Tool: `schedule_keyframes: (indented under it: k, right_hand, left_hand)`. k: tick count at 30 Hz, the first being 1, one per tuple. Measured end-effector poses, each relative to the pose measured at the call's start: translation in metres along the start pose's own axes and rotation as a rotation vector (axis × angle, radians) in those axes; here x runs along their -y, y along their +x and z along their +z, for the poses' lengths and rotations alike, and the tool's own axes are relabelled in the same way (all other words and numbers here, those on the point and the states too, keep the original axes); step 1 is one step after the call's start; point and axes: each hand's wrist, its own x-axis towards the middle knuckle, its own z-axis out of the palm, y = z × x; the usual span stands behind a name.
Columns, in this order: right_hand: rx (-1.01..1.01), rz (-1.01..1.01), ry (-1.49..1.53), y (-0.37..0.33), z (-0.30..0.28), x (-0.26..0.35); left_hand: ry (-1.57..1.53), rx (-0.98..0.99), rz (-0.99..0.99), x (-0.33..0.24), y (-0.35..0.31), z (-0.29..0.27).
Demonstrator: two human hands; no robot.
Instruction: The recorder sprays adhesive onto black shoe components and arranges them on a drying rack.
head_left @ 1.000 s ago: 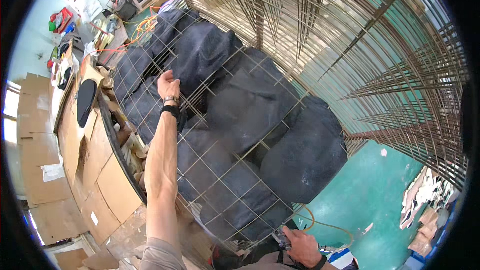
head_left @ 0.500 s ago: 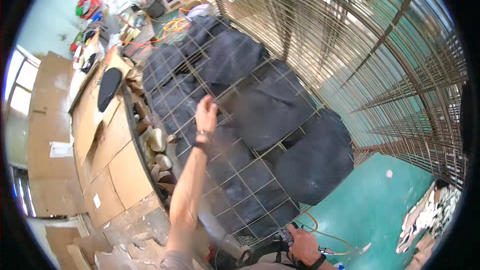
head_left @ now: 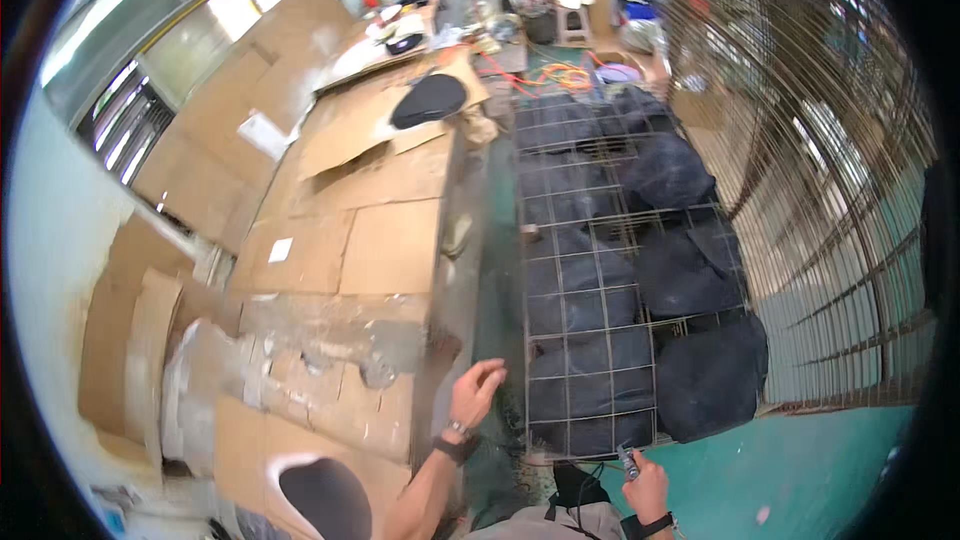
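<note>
My left hand (head_left: 476,392) hovers over the gap between the cardboard-covered table and the wire rack, holding nothing, its fingers loosely extended to the right. In my right hand (head_left: 648,488), at the near end of the rack, is a small metal spray gun (head_left: 628,462); the fingers wrap round it and hide part of its body. On the wire rack (head_left: 592,329) lie several black, rounded fabric-like pieces in two rows, such as the near right one (head_left: 708,380). A dark oval piece (head_left: 325,500) rests on cardboard near my left forearm.
The long table (head_left: 395,250) runs along the left, with a black oval pad (head_left: 430,101) farther up. Upright wire racks (head_left: 830,240) stand on the right. An orange hose (head_left: 560,75) lies coiled beyond the rack. Green floor (head_left: 720,480) shows at the near right.
The view has swung left, bringing more of the table in. My left hand has moved from above the black pieces to the table's side. The spray gun stays in my right hand.
</note>
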Motion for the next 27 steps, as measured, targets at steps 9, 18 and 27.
schedule_keyframes:
  k: [9,18,27]
  right_hand:
    - [0.018,-0.274,-0.098,-0.049,0.023,0.041]
    - [0.545,-0.877,0.108,-0.193,0.029,0.228]
    - [0.866,-1.231,-0.176,-0.295,0.018,0.311]
  left_hand:
    - [0.614,-0.076,-0.539,0.265,-0.296,-0.118]
    - [0.680,0.075,-0.680,0.434,-0.560,-0.080]
    - [-0.357,-0.725,-1.063,0.429,-0.614,-0.043]
